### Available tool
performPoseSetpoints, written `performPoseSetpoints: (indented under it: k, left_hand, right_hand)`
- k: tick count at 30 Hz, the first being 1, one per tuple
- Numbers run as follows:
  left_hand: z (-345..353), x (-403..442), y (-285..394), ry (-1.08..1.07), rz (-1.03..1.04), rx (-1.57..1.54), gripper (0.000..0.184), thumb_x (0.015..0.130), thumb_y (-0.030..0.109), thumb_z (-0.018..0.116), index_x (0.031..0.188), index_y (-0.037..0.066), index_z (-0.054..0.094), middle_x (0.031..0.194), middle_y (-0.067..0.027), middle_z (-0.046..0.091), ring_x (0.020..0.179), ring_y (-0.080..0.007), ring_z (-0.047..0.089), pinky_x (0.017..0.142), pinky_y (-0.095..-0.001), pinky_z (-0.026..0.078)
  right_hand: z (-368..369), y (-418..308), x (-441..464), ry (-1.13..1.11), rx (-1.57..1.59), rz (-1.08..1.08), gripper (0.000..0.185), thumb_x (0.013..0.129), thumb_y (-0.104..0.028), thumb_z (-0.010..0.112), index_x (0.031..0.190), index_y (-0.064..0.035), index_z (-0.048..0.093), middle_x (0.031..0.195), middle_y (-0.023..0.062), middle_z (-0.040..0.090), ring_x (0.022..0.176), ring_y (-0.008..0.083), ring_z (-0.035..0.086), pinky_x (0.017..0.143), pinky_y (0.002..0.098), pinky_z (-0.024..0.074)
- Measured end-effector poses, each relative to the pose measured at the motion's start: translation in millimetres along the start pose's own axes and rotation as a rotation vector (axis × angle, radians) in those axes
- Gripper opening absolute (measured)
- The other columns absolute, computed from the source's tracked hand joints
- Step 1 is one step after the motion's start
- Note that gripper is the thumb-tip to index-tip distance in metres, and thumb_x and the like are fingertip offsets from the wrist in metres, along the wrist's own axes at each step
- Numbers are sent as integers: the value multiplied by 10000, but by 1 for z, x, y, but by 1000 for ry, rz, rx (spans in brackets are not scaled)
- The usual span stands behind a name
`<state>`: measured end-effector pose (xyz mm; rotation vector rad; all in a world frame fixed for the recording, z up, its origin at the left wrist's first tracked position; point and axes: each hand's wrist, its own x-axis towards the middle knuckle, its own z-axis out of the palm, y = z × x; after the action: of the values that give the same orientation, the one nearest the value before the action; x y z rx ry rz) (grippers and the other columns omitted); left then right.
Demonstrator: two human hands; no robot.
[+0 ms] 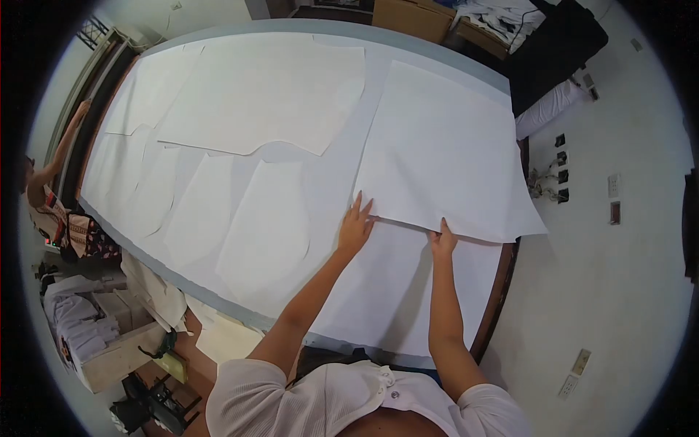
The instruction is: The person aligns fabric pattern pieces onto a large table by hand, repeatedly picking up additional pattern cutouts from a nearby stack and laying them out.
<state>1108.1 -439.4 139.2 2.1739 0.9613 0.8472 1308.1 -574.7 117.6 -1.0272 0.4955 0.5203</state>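
Loose white sheet: on the right part of the table, directly ahead of both hands; the large sheet (444, 138) has its long axis running away from the body.
Near edge: faces the wearer, slightly raised, a dark shadow under it.
Right hand: (443, 239) nearer the middle of that edge, pinching it, thumb on top; the fingers below are mostly hidden.
Left hand: (355, 224) at the near left corner, fingers spread over the edge; cannot tell whether it grips or merely rests.
Right corner: juts past the table's side, towards the wall (611, 291).
White layer: the under-layer (378, 298) shows between sheet and wearer, crossed by an arm's shadow.
Left of sheet: a strip of the same layer, then a narrow cut piece (266, 218) and, farther off, a broad cut piece (262, 95).
Table: grey border (251, 315) along the near side.
Far left: another person (54, 197), one arm extended.
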Motion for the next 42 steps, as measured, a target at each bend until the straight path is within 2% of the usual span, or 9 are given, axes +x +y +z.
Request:
performPoseSetpoints:
  k: [4,6,8,11,14,21,29,34,42]
  left_hand:
    - [10,14,-1,107,-20,-156,306,815,70,564,1113,8,528,1239,-128,467,1056,-246,505,863,-284,408]
    - [14,27,3,212,-560,-572,253,818,82,576,1058,6,568,1139,-96,544,980,-181,538,825,-241,421]
    - [34,42,-3,542,-445,-626,213,806,64,585,1014,18,598,972,-73,608,829,-117,545,737,-196,426]
    - [34,60,1,343,-557,-815,205,782,53,603,986,38,623,787,-46,598,680,-92,508,642,-176,408]
    - [42,68,-22,327,-650,-640,214,762,47,618,975,51,633,635,7,495,562,-56,412,513,-160,356]
    - [11,73,-42,306,-757,-652,209,778,39,604,985,56,632,704,8,494,594,-56,424,534,-165,390]
    - [-6,70,-60,404,-803,-607,202,784,61,599,983,62,635,783,-24,535,667,-77,479,591,-174,436]
    - [11,77,-64,210,-650,-472,198,783,61,569,968,41,637,705,-21,561,605,-80,490,565,-189,435]
    - [-16,60,-63,180,-568,-345,184,737,31,592,908,60,650,768,-63,595,592,-137,529,578,-237,433]
  right_hand:
    - [7,-5,9,-79,-81,-3,209,788,-25,615,962,74,553,876,127,593,730,213,599,592,303,537]
    - [9,-5,15,-154,-161,13,214,784,-22,617,962,77,552,885,130,592,731,215,599,600,303,537]
    - [20,-8,13,-170,-124,6,191,785,-18,611,939,80,554,863,126,595,694,217,600,576,312,538]
    - [26,-18,8,-162,-99,13,142,801,-50,598,896,50,566,793,95,598,602,172,577,490,257,500]
    - [10,-47,41,-55,47,-35,127,803,-70,597,875,30,567,772,82,595,570,148,550,473,230,464]
    - [-50,-111,113,207,392,-141,126,799,-122,600,847,-10,569,747,62,591,534,111,503,462,185,396]
    - [-62,-126,155,169,107,-121,184,779,-151,614,884,-6,571,794,79,595,608,142,517,528,213,406]
    - [-81,-150,159,186,-39,-218,223,766,-169,622,908,-4,573,823,89,598,654,161,526,570,230,413]
    - [-88,-146,145,213,-255,-303,287,746,-198,636,946,-1,575,869,106,602,728,192,540,636,257,423]
